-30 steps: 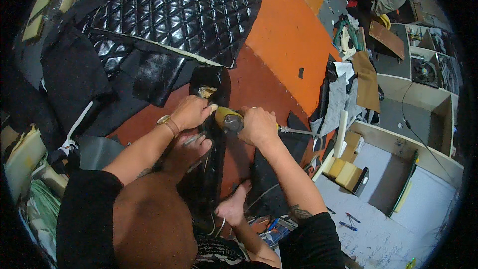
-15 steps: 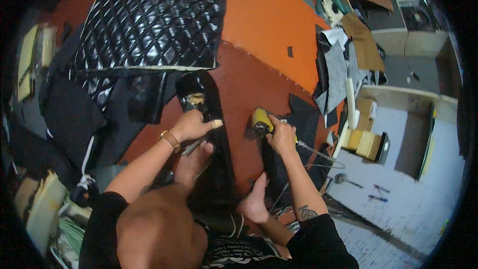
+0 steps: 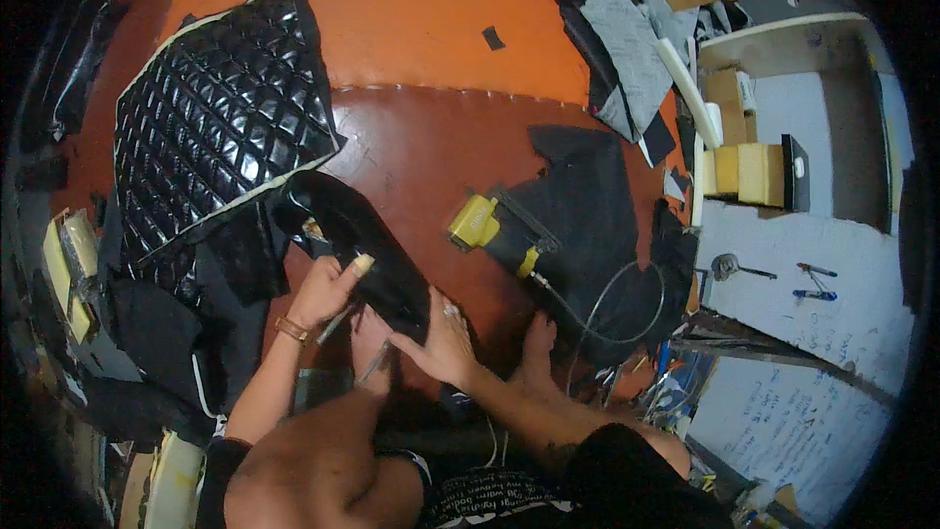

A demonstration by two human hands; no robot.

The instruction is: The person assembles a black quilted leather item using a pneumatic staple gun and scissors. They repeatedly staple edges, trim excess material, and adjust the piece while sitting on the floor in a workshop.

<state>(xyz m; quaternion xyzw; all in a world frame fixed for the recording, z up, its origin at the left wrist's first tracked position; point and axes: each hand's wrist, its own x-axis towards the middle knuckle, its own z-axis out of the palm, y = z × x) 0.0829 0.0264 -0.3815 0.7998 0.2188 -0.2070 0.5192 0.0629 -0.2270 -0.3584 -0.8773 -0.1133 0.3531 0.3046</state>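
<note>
A long, glossy black vinyl-covered seat (image 3: 377, 250) lies tilted in front of me, with a pale patch showing at its far opening. My left hand (image 3: 328, 294) is closed on its left edge, and the thumb wears a light bandage. Slim grey metal handles (image 3: 338, 323) stick out beneath that hand; whether it holds them too, I cannot make out. At the near end my right hand (image 3: 446, 343), with a ring on one finger, wraps round the seat. The yellow staple gun (image 3: 477, 225) lies on its side to the right, untouched, joined to a clear air hose (image 3: 587, 328).
Quilted black material (image 3: 220, 103) with pale edging lies at the far left. Black sheet (image 3: 587, 201) is spread under the staple gun. Grey and black scraps (image 3: 622, 39) are heaped at far right, beside a white surface (image 3: 774, 235) with foam blocks and pens. My bare feet flank the seat.
My right hand has let go of the staple gun, leaving it on the black sheet, and has taken hold of the seat's near end. The seat has turned, its far end swinging left.
</note>
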